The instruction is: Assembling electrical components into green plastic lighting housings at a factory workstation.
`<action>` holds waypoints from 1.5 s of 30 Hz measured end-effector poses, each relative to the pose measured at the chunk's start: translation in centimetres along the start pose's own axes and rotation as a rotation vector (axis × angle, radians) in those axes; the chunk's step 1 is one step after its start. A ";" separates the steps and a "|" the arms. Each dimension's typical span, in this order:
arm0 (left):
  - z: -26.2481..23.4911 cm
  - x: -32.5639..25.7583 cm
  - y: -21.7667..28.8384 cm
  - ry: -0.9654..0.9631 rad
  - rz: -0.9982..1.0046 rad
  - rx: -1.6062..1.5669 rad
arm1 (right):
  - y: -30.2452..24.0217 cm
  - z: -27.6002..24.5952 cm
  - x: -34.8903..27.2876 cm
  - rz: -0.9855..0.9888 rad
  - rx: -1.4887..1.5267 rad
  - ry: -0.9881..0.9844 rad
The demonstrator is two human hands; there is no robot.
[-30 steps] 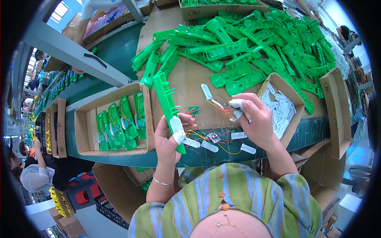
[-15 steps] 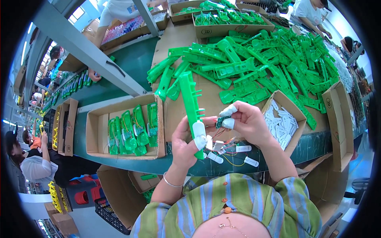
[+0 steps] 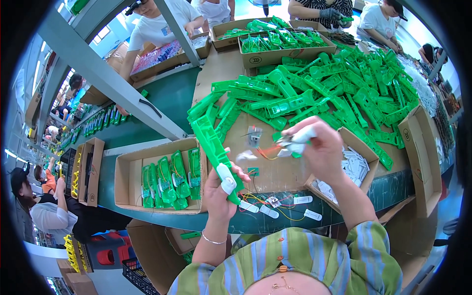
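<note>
My left hand (image 3: 220, 196) grips a long green plastic housing (image 3: 210, 142), tilted with its ribbed inside facing right. A white oval piece (image 3: 224, 171) lies on the housing by my thumb, which wears a white finger cot. To the right, my right hand (image 3: 320, 150) pinches a small wired electronic assembly (image 3: 268, 153), blurred by motion. Red-orange wires and blurred metal and white parts dangle from it. Below, wired parts with white tabs (image 3: 269, 211) lie at the table edge. A small green circuit board (image 3: 253, 171) shows beside my left fingers.
A large pile of green housings (image 3: 314, 88) covers the far table. Left stands a cardboard box (image 3: 123, 172) with several wired green housings (image 3: 177, 179). A box of white plastic pieces (image 3: 353, 167) stands right, near an upright carton (image 3: 420, 162). A grey metal post (image 3: 113, 73) crosses the left side.
My right hand has lifted up and right, pulling the wired assembly away from the table edge. The green housing in my left hand has tipped further left and sits lower.
</note>
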State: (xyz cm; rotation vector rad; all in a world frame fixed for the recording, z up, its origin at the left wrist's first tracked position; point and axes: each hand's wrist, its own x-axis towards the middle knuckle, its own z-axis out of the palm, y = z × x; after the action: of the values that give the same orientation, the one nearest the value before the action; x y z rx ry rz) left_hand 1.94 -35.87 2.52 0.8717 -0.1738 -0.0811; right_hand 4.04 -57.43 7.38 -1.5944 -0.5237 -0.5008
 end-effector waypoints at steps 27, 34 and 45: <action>-2.2 0.1 -2.5 -0.175 -0.225 -0.365 | -0.2 5.7 -2.4 0.278 -0.125 -0.113; -3.2 -0.3 -2.9 -0.162 -0.174 -0.256 | 0.5 5.5 -2.2 0.238 -0.239 -0.207; -1.4 -0.7 -2.8 -0.030 -0.148 -0.174 | 1.0 6.4 -2.7 0.126 -0.294 -0.137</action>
State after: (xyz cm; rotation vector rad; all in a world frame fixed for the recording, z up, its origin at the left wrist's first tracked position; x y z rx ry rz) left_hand 1.51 -36.53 -0.62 0.7087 -0.1275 -0.2443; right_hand 2.58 -51.22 4.48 -1.9401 -0.4633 -0.3873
